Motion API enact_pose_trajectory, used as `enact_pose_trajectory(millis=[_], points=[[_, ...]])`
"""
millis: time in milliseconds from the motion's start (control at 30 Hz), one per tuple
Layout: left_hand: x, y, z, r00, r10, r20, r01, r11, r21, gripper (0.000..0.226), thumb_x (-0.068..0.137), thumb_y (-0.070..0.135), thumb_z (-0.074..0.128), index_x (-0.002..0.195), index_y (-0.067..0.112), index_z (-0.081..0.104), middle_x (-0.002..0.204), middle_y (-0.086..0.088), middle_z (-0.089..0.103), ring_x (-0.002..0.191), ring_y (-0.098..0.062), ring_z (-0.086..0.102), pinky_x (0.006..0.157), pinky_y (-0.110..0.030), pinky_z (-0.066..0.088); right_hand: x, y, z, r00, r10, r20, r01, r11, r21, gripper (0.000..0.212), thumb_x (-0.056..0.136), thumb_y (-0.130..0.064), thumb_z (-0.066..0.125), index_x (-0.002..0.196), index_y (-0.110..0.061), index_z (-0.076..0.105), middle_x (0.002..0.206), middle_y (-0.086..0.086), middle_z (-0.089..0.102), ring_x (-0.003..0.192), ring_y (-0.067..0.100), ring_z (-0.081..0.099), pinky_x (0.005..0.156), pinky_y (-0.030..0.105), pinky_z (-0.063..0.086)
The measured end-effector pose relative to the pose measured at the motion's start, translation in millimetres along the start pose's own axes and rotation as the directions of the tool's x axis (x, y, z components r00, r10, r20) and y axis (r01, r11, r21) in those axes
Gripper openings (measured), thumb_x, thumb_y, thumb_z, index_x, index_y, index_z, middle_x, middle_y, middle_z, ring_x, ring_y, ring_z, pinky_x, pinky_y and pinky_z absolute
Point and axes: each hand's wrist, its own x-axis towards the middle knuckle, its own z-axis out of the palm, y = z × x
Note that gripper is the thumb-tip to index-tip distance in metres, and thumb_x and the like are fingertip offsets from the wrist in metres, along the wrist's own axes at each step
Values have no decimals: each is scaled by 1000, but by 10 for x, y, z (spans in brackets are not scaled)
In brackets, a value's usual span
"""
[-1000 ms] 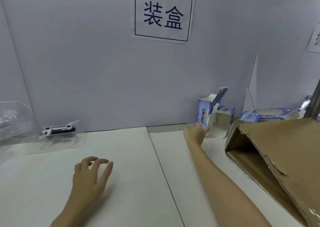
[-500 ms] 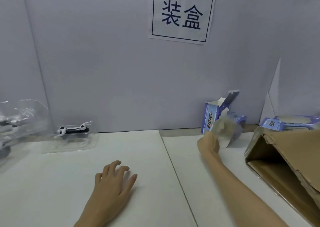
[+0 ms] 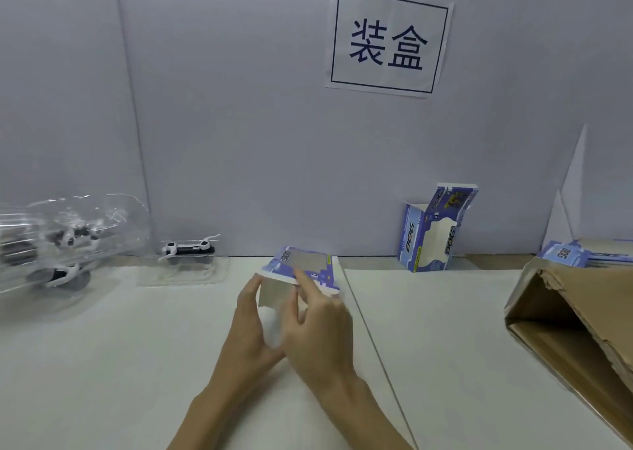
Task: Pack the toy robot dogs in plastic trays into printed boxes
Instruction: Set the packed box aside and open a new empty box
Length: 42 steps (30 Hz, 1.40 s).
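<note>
A blue printed box (image 3: 301, 264) with a clear window lies in the middle of the white table, and both hands hold it. My left hand (image 3: 250, 326) grips its near left flap; my right hand (image 3: 318, 319) has fingers over its top and right side. A black-and-white toy robot dog (image 3: 188, 248) lies in a clear plastic tray (image 3: 181, 274) by the back wall, left of the box. A second printed box (image 3: 433, 235) stands upright with its top flap raised at the back right.
A stack of clear trays with more toy dogs (image 3: 61, 244) sits at the far left. A large brown cardboard carton (image 3: 582, 319) lies on its side at the right, flat printed boxes (image 3: 575, 254) behind it. A grey partition (image 3: 239, 106) with a paper sign (image 3: 388, 43) closes the back.
My right hand took a printed box from beside the standing one and brought it left to the table's middle. My left hand rose from the table and took hold of it.
</note>
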Motion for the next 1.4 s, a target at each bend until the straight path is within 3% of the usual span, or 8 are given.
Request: enact_pose_trajectory(millis=[200, 367, 533, 633, 800, 1000, 1200, 1400], points=[[154, 79, -303, 946, 186, -265, -145, 975, 169, 72, 87, 32, 82, 142, 45, 38, 152, 20, 48, 131, -1, 54, 95, -18, 46, -30, 138, -141, 983, -178, -50, 184, 923, 339, 30, 101, -25, 48, 112, -22, 76, 85, -12, 76, 65, 11, 72, 57, 39, 56], [114, 246, -253, 925, 195, -327, -173, 980, 94, 28, 103, 21, 62, 113, 46, 56, 111, 20, 71, 107, -3, 69, 73, -22, 54, 71, 242, -277, 966, -223, -132, 258, 872, 416, 36, 102, -17, 49, 136, -22, 60, 114, -10, 74, 105, 10, 72, 87, 25, 55], [138, 356, -318, 832, 17, -555, -123, 981, -153, 10, 101, 26, 66, 98, 34, 70, 94, 12, 73, 90, -6, 69, 77, -12, 51, 163, 332, -372, 947, -315, -61, 316, 885, 342, 58, 100, -17, 61, 154, -24, 42, 156, -12, 49, 144, 18, 48, 115, 47, 40], [142, 391, -480, 760, -173, -627, -122, 909, -400, 7, 98, 28, 72, 93, 32, 75, 84, 11, 75, 77, -4, 66, 66, -15, 52, 191, 365, -395, 937, -325, 126, 272, 909, 316, 79, 95, -41, 73, 161, -34, 29, 170, -15, 21, 155, 11, 27, 121, 36, 32], [136, 439, -593, 774, -369, -515, -64, 763, -644, 21, 90, 45, 70, 90, 27, 59, 78, 6, 72, 71, -13, 65, 57, -29, 50, 127, 366, -268, 907, -352, 233, 271, 909, 316, 81, 95, -37, 74, 161, -40, 27, 170, -18, 17, 153, 8, 29, 113, 33, 47], [99, 565, -462, 936, -186, -299, -52, 768, -639, 33, 101, 51, 53, 113, 23, 67, 116, -21, 71, 99, -22, 70, 83, -32, 56, 228, 431, -317, 956, -293, -16, 284, 910, 302, 66, 100, -41, 61, 159, -45, 32, 138, -11, 46, 130, 11, 52, 105, 23, 48], [53, 727, -309, 989, -11, -149, -55, 901, -431, 85, 69, 76, 78, 143, 61, 39, 141, 27, 55, 127, -14, 62, 82, -41, 63, 268, 538, -384, 1000, 13, -18, -2, 855, 519, 59, 86, -76, 62, 138, -60, 40, 120, -25, 60, 115, 14, 65, 88, 30, 61], [12, 722, -245, 997, -39, -61, 7, 894, -448, 84, 76, 80, 67, 149, 65, 29, 135, 42, 53, 128, -4, 60, 81, -31, 63, 229, 479, -254, 989, 15, 145, -97, 810, 578, 58, 98, -49, 59, 149, -60, 36, 141, -33, 47, 128, 8, 59, 91, 26, 60]])
